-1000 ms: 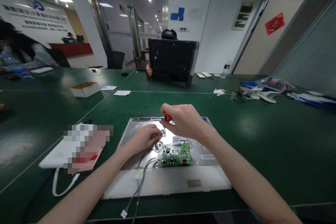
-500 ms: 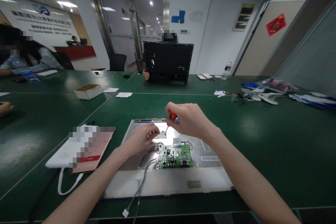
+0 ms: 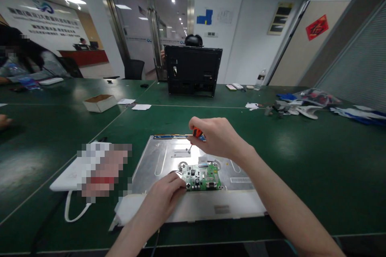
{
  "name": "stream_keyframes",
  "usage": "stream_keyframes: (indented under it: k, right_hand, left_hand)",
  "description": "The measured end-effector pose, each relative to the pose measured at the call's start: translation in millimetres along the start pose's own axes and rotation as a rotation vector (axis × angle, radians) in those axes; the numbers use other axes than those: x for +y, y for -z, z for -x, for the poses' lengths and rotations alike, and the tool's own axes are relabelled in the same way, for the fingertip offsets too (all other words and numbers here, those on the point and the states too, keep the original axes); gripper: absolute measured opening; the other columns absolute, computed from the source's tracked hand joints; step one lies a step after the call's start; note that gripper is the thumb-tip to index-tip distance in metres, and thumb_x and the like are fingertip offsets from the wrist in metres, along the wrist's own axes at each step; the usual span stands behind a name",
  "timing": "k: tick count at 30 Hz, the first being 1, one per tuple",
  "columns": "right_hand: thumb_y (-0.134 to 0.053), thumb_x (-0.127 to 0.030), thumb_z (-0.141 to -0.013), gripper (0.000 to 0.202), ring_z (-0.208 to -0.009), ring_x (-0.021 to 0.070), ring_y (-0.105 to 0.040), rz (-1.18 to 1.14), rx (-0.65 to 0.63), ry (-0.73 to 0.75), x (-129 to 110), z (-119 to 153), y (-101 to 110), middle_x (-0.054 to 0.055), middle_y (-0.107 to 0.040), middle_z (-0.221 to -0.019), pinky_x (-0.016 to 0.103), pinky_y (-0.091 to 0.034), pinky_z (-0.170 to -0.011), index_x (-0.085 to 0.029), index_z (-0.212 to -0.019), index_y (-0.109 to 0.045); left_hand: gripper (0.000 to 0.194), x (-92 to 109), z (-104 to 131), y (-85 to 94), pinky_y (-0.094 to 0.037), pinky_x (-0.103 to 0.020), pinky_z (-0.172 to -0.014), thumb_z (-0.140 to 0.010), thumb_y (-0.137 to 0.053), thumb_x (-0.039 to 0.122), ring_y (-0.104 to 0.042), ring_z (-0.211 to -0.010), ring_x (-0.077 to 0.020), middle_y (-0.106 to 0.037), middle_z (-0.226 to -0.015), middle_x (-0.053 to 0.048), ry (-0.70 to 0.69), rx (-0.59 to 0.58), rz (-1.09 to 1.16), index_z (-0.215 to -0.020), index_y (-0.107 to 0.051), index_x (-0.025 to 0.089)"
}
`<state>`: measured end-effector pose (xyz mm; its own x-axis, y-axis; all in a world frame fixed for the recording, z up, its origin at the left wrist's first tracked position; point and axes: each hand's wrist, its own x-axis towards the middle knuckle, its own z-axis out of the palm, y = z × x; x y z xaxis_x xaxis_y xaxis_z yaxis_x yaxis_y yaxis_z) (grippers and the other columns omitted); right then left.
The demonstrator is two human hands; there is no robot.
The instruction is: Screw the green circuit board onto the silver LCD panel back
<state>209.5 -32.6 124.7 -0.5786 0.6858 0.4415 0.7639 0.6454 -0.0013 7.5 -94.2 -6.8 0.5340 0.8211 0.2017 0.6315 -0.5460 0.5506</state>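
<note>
A green circuit board (image 3: 200, 176) rests on a silver metal display panel (image 3: 169, 156) lying flat before me. At the board's lower left corner is my left hand (image 3: 165, 194), its fingers drawn together; whatever they may pinch is hidden, and the hand and forearm cover most of the cables there. My right hand (image 3: 218, 136) wraps round the orange and black handle of a screwdriver (image 3: 197, 132). The screwdriver's thin shaft slants down toward the panel above the board; I cannot tell whether its tip touches. A narrow blue strip board (image 3: 169, 137) runs along the panel's far edge.
Left of the panel lie a white device (image 3: 68, 174) with a white cable and a pink flat object, partly blurred. An open box (image 3: 100, 103) and paper pieces are farther back. A black monitor housing (image 3: 193, 70) stands opposite, a person behind it. Gloves and bags (image 3: 310, 102) lie right.
My left hand has moved down and toward me, from the panel near the screwdriver tip to the circuit board's lower left corner. My right hand and the screwdriver have barely moved.
</note>
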Motion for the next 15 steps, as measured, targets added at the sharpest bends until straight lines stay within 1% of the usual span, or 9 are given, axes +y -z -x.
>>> stream_keyframes:
  k: [3,5,11,15]
  right_hand:
    - [-0.053,-0.036,-0.086,0.016,-0.067,0.0133,-0.057,-0.002,-0.006,0.001,-1.0,0.0,0.6,-0.002,-0.067,-0.081,0.026,-0.022,-0.054,-0.022,-0.094,-0.05]
    - [-0.053,-0.035,-0.087,0.015,-0.067,0.013,-0.056,-0.006,-0.015,0.006,-2.1,-0.1,1.2,-0.002,-0.067,-0.081,0.026,-0.022,-0.054,-0.022,-0.094,-0.05]
    - [-0.051,-0.037,-0.088,0.016,-0.065,0.0129,-0.055,-0.019,-0.046,0.02,-5.1,0.6,2.5,-0.001,-0.066,-0.08,0.026,-0.023,-0.055,-0.022,-0.094,-0.05]
    - [-0.052,-0.037,-0.088,0.018,-0.064,0.0123,-0.054,-0.049,-0.049,0.036,-5.6,2.7,7.1,-0.001,-0.065,-0.079,0.025,-0.026,-0.056,-0.021,-0.095,-0.051]
  left_hand:
    - [0.016,-2.7,4.4,-7.1,-0.045,-0.026,-0.071,-0.089,-0.047,0.014,-0.06,-0.082,-0.0165,-0.063,-0.091,-0.004,0.003,0.061,-0.01,-0.089,-0.062,0.021]
    - [0.016,-3.5,6.6,-8.6,-0.045,-0.027,-0.071,-0.09,-0.046,0.017,-0.06,-0.081,-0.017,-0.062,-0.09,-0.004,0.011,0.077,-0.014,-0.09,-0.061,0.021]
    - [0.016,-1.2,9.9,-5.8,-0.048,-0.029,-0.072,-0.09,-0.046,0.021,-0.061,-0.084,-0.0191,-0.062,-0.094,-0.006,0.016,0.061,0.013,-0.095,-0.061,0.022]
    - [0.016,-0.2,11.4,-3.4,-0.048,-0.03,-0.074,-0.09,-0.046,0.021,-0.06,-0.086,-0.0195,-0.061,-0.095,-0.007,0.034,0.05,0.042,-0.098,-0.06,0.022]
